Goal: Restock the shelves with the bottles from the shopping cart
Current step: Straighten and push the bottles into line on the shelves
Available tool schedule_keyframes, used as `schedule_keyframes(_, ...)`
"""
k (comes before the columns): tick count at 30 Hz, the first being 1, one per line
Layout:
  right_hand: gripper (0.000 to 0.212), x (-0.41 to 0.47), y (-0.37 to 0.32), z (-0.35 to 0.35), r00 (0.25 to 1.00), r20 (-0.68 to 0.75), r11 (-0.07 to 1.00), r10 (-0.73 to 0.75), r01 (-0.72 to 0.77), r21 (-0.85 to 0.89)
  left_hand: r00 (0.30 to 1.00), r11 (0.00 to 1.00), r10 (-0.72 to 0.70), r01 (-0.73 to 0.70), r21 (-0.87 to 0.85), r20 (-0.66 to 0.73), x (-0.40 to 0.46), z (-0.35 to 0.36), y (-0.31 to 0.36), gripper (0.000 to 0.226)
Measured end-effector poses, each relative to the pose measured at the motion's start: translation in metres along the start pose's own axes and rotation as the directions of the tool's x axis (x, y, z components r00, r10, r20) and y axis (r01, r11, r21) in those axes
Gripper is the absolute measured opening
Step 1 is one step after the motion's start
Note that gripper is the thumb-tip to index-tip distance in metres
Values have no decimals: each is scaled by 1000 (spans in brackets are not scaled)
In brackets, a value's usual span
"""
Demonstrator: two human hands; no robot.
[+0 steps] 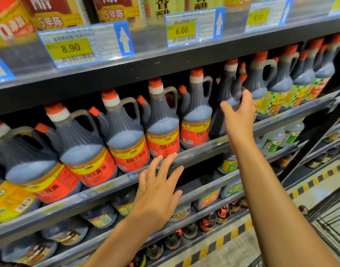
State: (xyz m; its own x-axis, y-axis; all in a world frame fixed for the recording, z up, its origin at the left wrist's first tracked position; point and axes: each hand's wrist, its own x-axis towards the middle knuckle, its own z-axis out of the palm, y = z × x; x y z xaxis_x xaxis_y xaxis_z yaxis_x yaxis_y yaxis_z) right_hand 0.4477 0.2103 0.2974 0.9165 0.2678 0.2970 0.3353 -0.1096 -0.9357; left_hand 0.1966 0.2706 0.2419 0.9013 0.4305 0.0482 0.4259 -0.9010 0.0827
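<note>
- The right hand (237, 114) reaches up to the dark bottle (224, 105) standing in the gap of the middle shelf (203, 149); thumb and fingers curve around the bottle's shoulder, though whether they grip it firmly or only touch it cannot be told.
- That bottle sits deeper in the row than its neighbours, directly ahead of the right hand and behind the shelf's front lip.
- The left hand (157, 189) is spread flat with straight fingers, holding nothing; its fingertips (172, 156) lie at the shelf edge just below a red-labelled bottle (162, 130).
- To the left of the left hand, the row of red-labelled bottles (84, 151) stands full along the front of the shelf.
- To the right of the right hand, green-labelled bottles (277, 89) fill the rest of the shelf.
- The shopping cart (331, 214) shows only as wire mesh at the lower right, below the right forearm; its contents are out of view, so how many bottles are left cannot be told.
- Judging from this, one bottle is just being placed or straightened, and the shelf looks almost full, with that one slot the only visible gap.
- What probably remains is pushing this bottle into line and returning to the cart for any others.
</note>
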Motion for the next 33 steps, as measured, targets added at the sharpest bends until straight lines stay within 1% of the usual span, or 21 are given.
schedule_keyframes(2, 59, 4, 0, -4, 998, 19, 996, -59, 61, -70, 1000, 1000, 12, -12, -6, -21, 0, 6, -3, 53)
schedule_keyframes(3, 58, 7, 0, -5, 996, 4, 990, -90, 90, -108, 999, 1000, 17, -17, -8, -39, 1, 10, -4, 53)
schedule_keyframes(6, 52, 12, -3, -5, 982, -111, 966, -151, 123, -227, 992, 999, 40, -38, 22, -122, 3, 19, -7, 52)
schedule_keyframes(9, 43, 5, -7, -1, 955, -205, 955, -212, 159, -248, 986, 999, 46, -43, 28, -157, 5, 23, -8, 57)
schedule_keyframes(11, 35, -2, -8, 1, 933, -250, 952, -261, 204, -230, 984, 998, 65, -62, 24, -168, 5, 24, -9, 60)
schedule_keyframes(13, 26, -5, -9, 1, 920, -259, 953, -293, 259, -159, 977, 996, 89, -85, 32, -191, 5, 27, -13, 60)
schedule_keyframes(16, 20, -11, -11, -3, 941, -232, 967, -245, 254, 11, 967, 993, 118, -116, 20, -228, 4, 32, -16, 57)
schedule_keyframes(18, 16, -9, -11, -9, 944, -224, 964, -244, 260, 45, 966, 993, 117, -120, 4, -229, 5, 31, -16, 60)
schedule_keyframes(19, 13, -6, -11, -12, 944, -205, 960, -259, 275, 53, 968, 993, 109, -118, -24, -225, 4, 32, -16, 59)
schedule_keyframes(21, 9, 5, -11, -19, 953, -143, 955, -268, 283, 95, 972, 987, 102, -126, -101, -213, 3, 31, -17, 51)
schedule_keyframes(23, 6, 19, -10, -26, 972, -49, 954, -228, 233, 189, 976, 981, 103, -131, -143, -190, 3, 30, -19, 50)
schedule_keyframes(24, 10, 27, -9, -29, 977, 13, 953, -213, 205, 222, 979, 980, 101, -128, -150, -176, 4, 29, -19, 54)
schedule_keyframes(26, 27, 40, -9, -34, 963, 172, 948, -208, 156, 278, 980, 985, 104, -126, -117, -172, 6, 29, -20, 68)
schedule_keyframes(28, 36, 53, -10, -40, 922, 332, 951, -200, 101, 292, 984, 989, 126, -134, -56, -127, 9, 27, -20, 86)
schedule_keyframes(30, 37, 65, -12, -48, 863, 468, 965, -192, 78, 251, 983, 991, 133, -136, -14, -124, 12, 26, -20, 99)
schedule_keyframes(33, 44, 79, -18, -57, 770, 610, 976, -186, 72, 207, 983, 992, 125, -127, -11, -136, 13, 24, -20, 106)
